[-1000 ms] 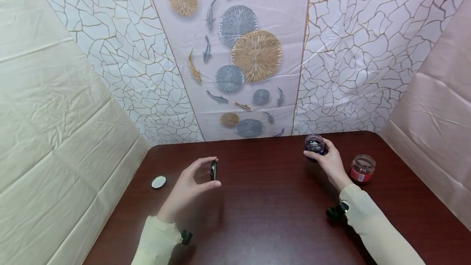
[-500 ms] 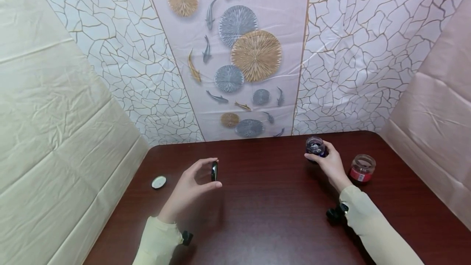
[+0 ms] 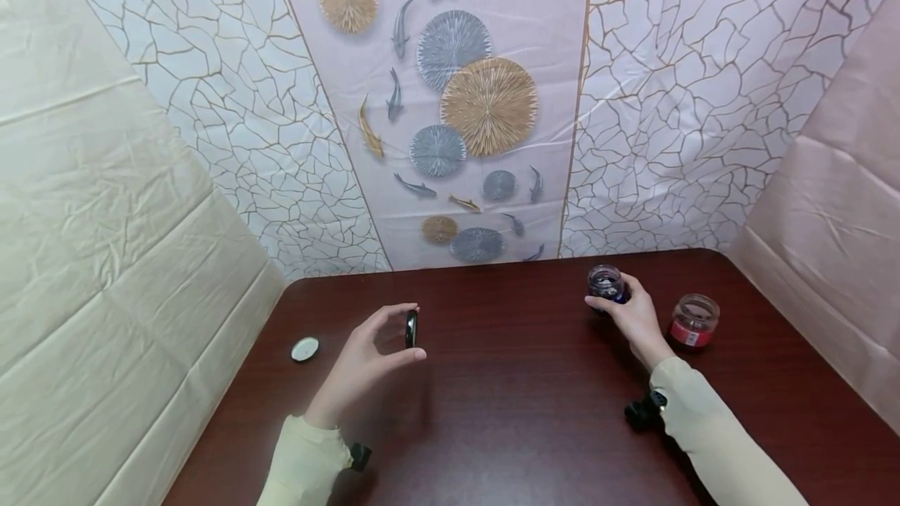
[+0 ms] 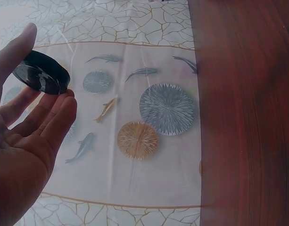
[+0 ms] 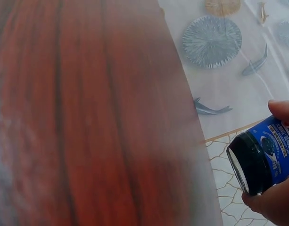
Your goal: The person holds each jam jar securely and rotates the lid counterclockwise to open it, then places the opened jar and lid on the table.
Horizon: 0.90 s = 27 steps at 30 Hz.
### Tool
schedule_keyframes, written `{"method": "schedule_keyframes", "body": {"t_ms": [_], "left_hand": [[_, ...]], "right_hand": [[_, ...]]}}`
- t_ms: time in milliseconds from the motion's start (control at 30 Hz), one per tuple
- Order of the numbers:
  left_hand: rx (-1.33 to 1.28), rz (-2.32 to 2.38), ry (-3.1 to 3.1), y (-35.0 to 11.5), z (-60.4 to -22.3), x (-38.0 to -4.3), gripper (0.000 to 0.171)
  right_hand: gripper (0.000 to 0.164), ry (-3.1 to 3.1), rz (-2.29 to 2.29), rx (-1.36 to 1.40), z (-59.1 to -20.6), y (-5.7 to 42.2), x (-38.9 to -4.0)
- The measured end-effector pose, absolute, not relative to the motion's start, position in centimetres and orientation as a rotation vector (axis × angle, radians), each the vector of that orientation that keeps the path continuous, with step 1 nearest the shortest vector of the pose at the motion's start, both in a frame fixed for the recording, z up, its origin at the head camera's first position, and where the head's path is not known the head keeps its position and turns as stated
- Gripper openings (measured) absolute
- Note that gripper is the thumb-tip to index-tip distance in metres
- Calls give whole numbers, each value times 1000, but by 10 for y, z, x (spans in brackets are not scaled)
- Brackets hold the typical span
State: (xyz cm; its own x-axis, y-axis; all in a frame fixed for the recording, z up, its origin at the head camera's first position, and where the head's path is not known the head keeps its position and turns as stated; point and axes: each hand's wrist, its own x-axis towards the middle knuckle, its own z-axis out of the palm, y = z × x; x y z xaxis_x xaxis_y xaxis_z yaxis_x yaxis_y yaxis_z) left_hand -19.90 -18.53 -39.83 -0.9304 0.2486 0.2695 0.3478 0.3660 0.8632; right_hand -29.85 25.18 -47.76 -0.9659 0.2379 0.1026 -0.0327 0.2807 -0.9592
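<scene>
My left hand (image 3: 366,358) pinches a dark jar lid (image 3: 411,329) on edge between thumb and fingertips, above the left half of the table. The left wrist view shows the same lid (image 4: 43,75) glossy and black-green, its disc tilted. On the far right side, my right hand (image 3: 638,320) grips a small open glass jar (image 3: 606,283) with dark contents, thumb on its near side. A blue printed label (image 5: 278,148) wraps this jar in the right wrist view, where only thumb and fingertip edges show.
Right of my right hand stands an open glass jar (image 3: 694,322) with a red label. Another lid (image 3: 305,349), pale inside facing up, lies near the left edge of the dark wooden table (image 3: 506,412). Patterned cloth (image 3: 492,201) hangs close behind the table.
My right hand has brought the blue-labelled jar slightly lower and to the right, nearer to me. The left hand with the lid has barely shifted.
</scene>
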Motion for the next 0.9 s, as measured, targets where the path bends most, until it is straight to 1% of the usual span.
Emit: {"method": "schedule_keyframes", "body": {"t_ms": [400,700,900], "left_hand": [[-544,-1588,-2553,-186,-400,-199,65],[-529,-1571,-2562,-187,-402,-200,62],[-512,-1592,-2555,-187,-403,-200,64]], "right_hand": [[85,-2362,1748,-162,-480,254,-298],[87,-2388,1775,-147,-482,257,-297],[88,-2405,1756,-147,-481,256,-297]]}}
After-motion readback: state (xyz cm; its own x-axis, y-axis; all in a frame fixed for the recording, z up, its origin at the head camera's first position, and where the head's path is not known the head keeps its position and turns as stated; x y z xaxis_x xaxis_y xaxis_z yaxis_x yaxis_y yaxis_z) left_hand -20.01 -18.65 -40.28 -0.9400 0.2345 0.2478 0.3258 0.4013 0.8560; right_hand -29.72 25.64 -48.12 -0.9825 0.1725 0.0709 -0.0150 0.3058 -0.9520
